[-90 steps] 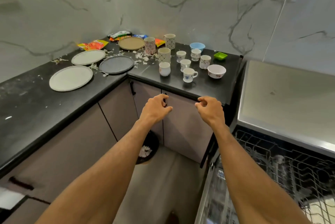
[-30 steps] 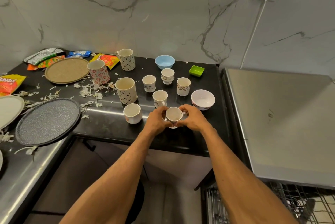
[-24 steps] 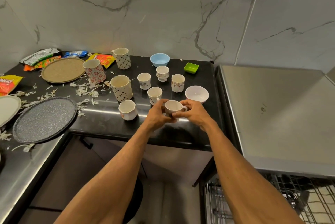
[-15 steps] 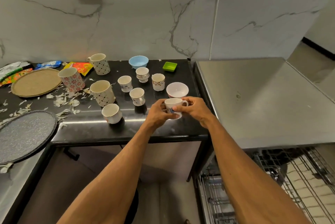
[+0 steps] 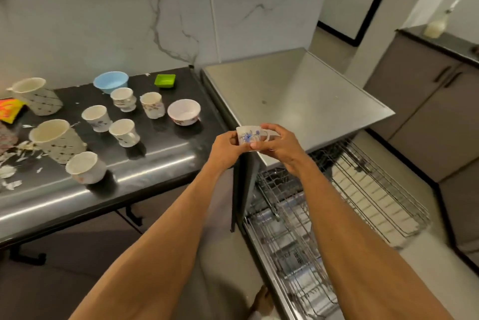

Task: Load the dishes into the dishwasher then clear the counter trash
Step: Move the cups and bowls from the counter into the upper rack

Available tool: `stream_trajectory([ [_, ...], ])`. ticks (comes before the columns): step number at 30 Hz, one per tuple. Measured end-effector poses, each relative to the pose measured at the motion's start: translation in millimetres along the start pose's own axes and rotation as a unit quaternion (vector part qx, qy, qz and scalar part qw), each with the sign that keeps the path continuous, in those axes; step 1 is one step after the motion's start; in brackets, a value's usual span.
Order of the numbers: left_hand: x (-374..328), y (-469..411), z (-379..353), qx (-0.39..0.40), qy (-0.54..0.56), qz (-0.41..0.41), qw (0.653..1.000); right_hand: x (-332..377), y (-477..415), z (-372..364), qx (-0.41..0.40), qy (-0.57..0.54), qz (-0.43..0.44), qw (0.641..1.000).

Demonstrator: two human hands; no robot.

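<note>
Both hands on one cup (image 5: 249,136): left hand (image 5: 225,148) cradles its side, right hand (image 5: 280,146) pinches the handle end. The cup is tilted, held above the counter (image 5: 166,161) edge, just left of the open dishwasher (image 5: 311,229). Other cups sit far left.

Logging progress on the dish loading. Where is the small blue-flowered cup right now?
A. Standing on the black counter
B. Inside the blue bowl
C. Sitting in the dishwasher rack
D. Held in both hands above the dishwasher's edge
D: the blue-flowered cup is gripped between the left hand and right hand, not yet in the dishwasher rack.
</note>
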State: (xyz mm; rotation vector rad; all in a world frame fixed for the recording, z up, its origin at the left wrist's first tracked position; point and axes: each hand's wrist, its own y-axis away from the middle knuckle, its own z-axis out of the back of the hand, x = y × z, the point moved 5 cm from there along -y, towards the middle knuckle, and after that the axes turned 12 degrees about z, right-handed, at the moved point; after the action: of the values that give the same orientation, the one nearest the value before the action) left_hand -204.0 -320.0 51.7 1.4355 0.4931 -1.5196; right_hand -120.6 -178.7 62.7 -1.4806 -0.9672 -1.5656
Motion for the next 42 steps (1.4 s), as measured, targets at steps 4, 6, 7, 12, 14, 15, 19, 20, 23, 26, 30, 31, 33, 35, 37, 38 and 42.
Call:
stream_trajectory([
  [4, -10, 3, -42, 0.034, -0.007, -0.003, 0.999, -2, 15, 43, -0.021, 0.003, 0.005, 1.0],
  [6, -15, 3, -63, 0.051, -0.001, 0.003, 0.999, -3, 21, 64, -0.033, 0.017, 0.013, 0.999],
  [7, -16, 2, -73, 0.059, 0.0, 0.008, 0.998, -4, 24, 74, -0.041, 0.028, 0.016, 0.999],
  [12, -22, -10, -122, 0.063, -0.012, 0.042, 0.997, -10, 34, 124, -0.064, 0.09, 0.039, 0.993],
  [14, -25, -12, -141, 0.06, -0.002, 0.058, 0.996, -14, 36, 143, -0.064, 0.076, 0.035, 0.994],
  [15, -27, -12, -151, 0.061, -0.005, 0.065, 0.996, -15, 37, 153, -0.062, 0.069, 0.03, 0.995],
  [19, -32, -15, -191, 0.091, -0.048, 0.068, 0.992, -27, 39, 193, -0.053, 0.048, -0.014, 0.997],
  [20, -32, -15, -201, 0.1, -0.052, 0.072, 0.991, -33, 39, 202, -0.05, 0.046, -0.026, 0.997],
  [23, -30, -15, -225, 0.128, -0.058, 0.084, 0.987, -51, 36, 224, -0.044, 0.052, -0.054, 0.996],
  [26, -22, -18, -245, 0.133, -0.074, 0.097, 0.984, -68, 37, 238, -0.046, 0.037, -0.076, 0.995],
  [30, -1, -26, -260, 0.115, -0.085, 0.116, 0.983, -92, 38, 240, -0.056, 0.042, -0.092, 0.993],
  [31, 3, -28, -263, 0.111, -0.089, 0.12, 0.983, -99, 37, 239, -0.056, 0.044, -0.092, 0.993],
  [33, 12, -34, -265, 0.108, -0.09, 0.123, 0.982, -109, 36, 235, -0.064, 0.035, -0.098, 0.993],
  [35, 21, -42, -267, 0.106, -0.084, 0.129, 0.982, -121, 30, 231, -0.074, 0.028, -0.105, 0.991],
  [37, 34, -53, -267, 0.098, -0.078, 0.148, 0.981, -134, 25, 227, -0.084, 0.02, -0.119, 0.989],
  [38, 42, -60, -266, 0.091, -0.073, 0.16, 0.98, -139, 22, 224, -0.092, 0.013, -0.127, 0.988],
  [42, 76, -91, -268, 0.086, -0.077, 0.207, 0.971, -175, 1, 213, -0.118, 0.022, -0.151, 0.981],
])
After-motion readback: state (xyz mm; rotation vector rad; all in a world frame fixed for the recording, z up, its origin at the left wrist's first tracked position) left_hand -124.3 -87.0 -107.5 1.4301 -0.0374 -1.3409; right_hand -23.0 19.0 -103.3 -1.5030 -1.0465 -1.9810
